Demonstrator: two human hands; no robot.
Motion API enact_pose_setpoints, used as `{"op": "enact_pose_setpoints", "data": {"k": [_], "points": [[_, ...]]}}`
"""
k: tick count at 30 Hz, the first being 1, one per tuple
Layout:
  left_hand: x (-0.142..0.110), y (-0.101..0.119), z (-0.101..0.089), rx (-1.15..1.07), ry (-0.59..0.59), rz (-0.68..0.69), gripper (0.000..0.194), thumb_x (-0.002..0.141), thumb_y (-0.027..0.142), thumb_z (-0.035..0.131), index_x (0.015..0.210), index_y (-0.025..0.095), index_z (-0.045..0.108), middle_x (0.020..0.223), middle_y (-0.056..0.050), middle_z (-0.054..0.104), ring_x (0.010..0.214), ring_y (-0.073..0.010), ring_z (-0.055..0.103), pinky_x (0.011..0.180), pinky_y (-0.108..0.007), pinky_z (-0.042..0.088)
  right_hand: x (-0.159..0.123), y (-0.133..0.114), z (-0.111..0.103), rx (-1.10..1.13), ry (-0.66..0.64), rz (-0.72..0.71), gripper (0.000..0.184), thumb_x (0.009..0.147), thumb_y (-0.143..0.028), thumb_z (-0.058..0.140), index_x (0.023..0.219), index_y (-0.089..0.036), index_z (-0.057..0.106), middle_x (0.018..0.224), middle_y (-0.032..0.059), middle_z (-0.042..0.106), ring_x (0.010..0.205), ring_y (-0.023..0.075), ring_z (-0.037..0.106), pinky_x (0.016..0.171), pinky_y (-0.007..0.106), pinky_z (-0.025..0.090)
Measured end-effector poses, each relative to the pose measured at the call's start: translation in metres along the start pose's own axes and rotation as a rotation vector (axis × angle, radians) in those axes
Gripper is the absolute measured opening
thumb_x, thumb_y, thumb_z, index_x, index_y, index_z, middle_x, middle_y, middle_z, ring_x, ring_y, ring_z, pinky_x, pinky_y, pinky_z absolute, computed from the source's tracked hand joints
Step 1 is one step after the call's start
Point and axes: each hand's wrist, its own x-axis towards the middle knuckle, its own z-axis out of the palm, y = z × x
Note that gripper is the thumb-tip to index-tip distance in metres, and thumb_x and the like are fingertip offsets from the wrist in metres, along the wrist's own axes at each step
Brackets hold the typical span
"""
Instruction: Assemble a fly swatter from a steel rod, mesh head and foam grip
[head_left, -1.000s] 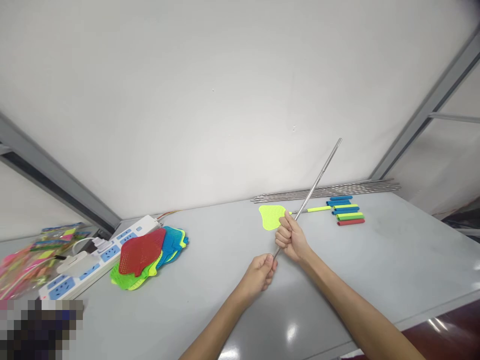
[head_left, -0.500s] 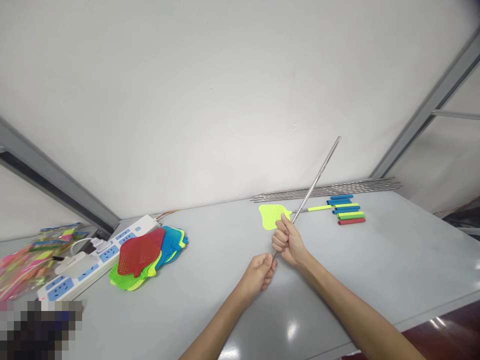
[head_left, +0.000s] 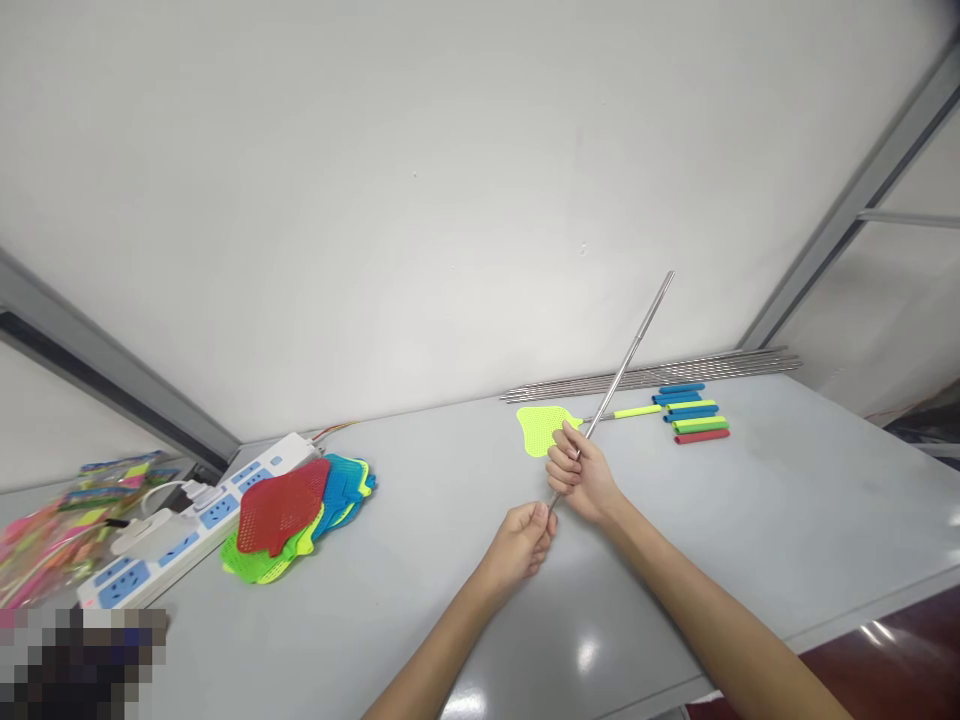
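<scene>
A slim metal telescopic rod [head_left: 630,355] slants up and to the right above the table, with a wider tube at its upper end. My left hand [head_left: 521,540] pinches the rod's thin lower end. Just above it, my right hand [head_left: 577,468] has its fingers wrapped round the shaft. Behind my right hand lies a yellow fly swatter [head_left: 538,430] with a metal stem and a yellow grip, partly covered by the hand. Several blue, yellow, green and red grip sleeves [head_left: 701,437] lie to the right of it.
Along the wall lies a bundle of metal rods [head_left: 705,371]. At left, red, blue, green and yellow swatter heads [head_left: 281,505] are piled against a white power strip [head_left: 172,550]. Beyond it are plastic bags [head_left: 67,530] of colourful items. The grey table [head_left: 817,500] has its front edge at lower right.
My view has shifted slightly. The rod's upper end sits a little further left, and my right hand's fingers look slightly looser round the shaft. Both hands remain on the rod.
</scene>
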Motion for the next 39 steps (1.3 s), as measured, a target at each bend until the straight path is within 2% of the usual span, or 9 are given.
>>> {"op": "enact_pose_setpoints", "data": {"k": [8, 16, 23, 32, 39], "points": [[0.001, -0.001, 0.001, 0.0, 0.011, 0.02, 0.039, 0.074, 0.054, 0.035, 0.068, 0.016, 0.042, 0.045, 0.008, 0.024, 0.034, -0.0018, 0.018, 0.03, -0.015, 0.012, 0.0, -0.005, 0.0, -0.019, -0.024, 0.001, 0.034, 0.08, -0.036, 0.039, 0.053, -0.017, 0.028, 0.04, -0.008, 0.018, 0.034, 0.0043, 0.009, 0.032, 0.016, 0.011], [0.001, 0.0, 0.002, -0.019, 0.035, 0.038, 0.04, 0.073, 0.054, 0.035, 0.072, 0.015, 0.044, 0.048, 0.008, 0.024, 0.034, -0.0015, 0.018, 0.03, -0.014, 0.014, 0.0, -0.01, -0.002, -0.05, 0.009, -0.05, 0.034, 0.078, -0.037, 0.04, 0.054, -0.018, 0.029, 0.04, -0.0079, 0.02, 0.033, 0.0046, 0.011, 0.032, 0.017, 0.013], [0.001, 0.002, 0.003, -0.007, 0.062, 0.016, 0.038, 0.074, 0.052, 0.037, 0.07, 0.016, 0.043, 0.048, 0.009, 0.022, 0.034, -0.0017, 0.018, 0.029, -0.014, 0.015, -0.001, -0.02, -0.003, -0.078, 0.063, -0.12, 0.033, 0.078, -0.036, 0.042, 0.053, -0.017, 0.029, 0.041, -0.0077, 0.02, 0.033, 0.0044, 0.013, 0.032, 0.017, 0.013], [0.0, 0.002, 0.004, -0.028, 0.081, 0.009, 0.039, 0.072, 0.055, 0.037, 0.064, 0.017, 0.035, 0.048, 0.008, 0.023, 0.035, -0.0017, 0.021, 0.029, -0.013, 0.015, -0.001, -0.024, -0.006, -0.045, 0.022, -0.148, 0.031, 0.078, -0.033, 0.041, 0.053, -0.017, 0.031, 0.041, -0.0073, 0.021, 0.033, 0.0047, 0.014, 0.032, 0.018, 0.013], [0.0, 0.004, 0.004, -0.016, 0.08, 0.008, 0.041, 0.07, 0.058, 0.036, 0.063, 0.017, 0.035, 0.048, 0.009, 0.023, 0.035, -0.0018, 0.021, 0.031, -0.014, 0.016, -0.001, -0.024, -0.005, -0.065, 0.048, -0.15, 0.032, 0.077, -0.034, 0.042, 0.053, -0.017, 0.03, 0.041, -0.0074, 0.022, 0.033, 0.0043, 0.015, 0.032, 0.017, 0.013]]}}
